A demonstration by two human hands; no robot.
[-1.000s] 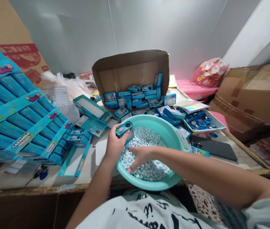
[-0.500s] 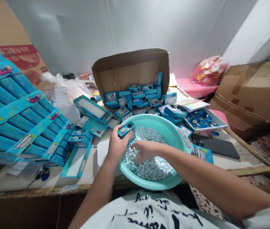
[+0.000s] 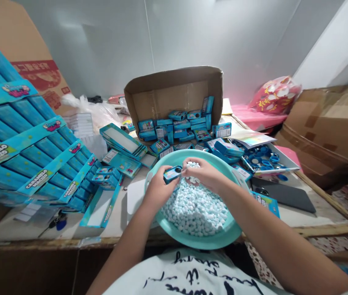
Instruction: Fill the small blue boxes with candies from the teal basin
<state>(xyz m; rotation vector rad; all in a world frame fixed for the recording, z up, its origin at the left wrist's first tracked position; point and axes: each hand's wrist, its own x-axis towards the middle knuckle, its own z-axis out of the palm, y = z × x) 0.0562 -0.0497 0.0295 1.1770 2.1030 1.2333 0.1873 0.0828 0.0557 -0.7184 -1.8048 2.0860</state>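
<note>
My left hand [image 3: 157, 189] grips a small blue printed box [image 3: 172, 173] with a dark round hole in its top, over the left side of a turquoise basin [image 3: 189, 241]. Cupped beside the box, my right hand [image 3: 204, 174] holds several white candies [image 3: 193, 165], its fingertips touching or almost touching the box's right end. Many pale blue and white candies [image 3: 197, 209] fill the bottom of the basin. The box's lower part is hidden by my left fingers.
Behind the basin, a cardboard box [image 3: 174, 96] on its side holds several small blue boxes. Stacked blue display trays [image 3: 39, 151] rise at left. At right lie a white tray of blue round parts [image 3: 263, 157] and a black phone [image 3: 287, 194].
My right hand has come up out of the candies with several in it and moved to the box. The box in my left hand has shifted slightly right and tilted.
</note>
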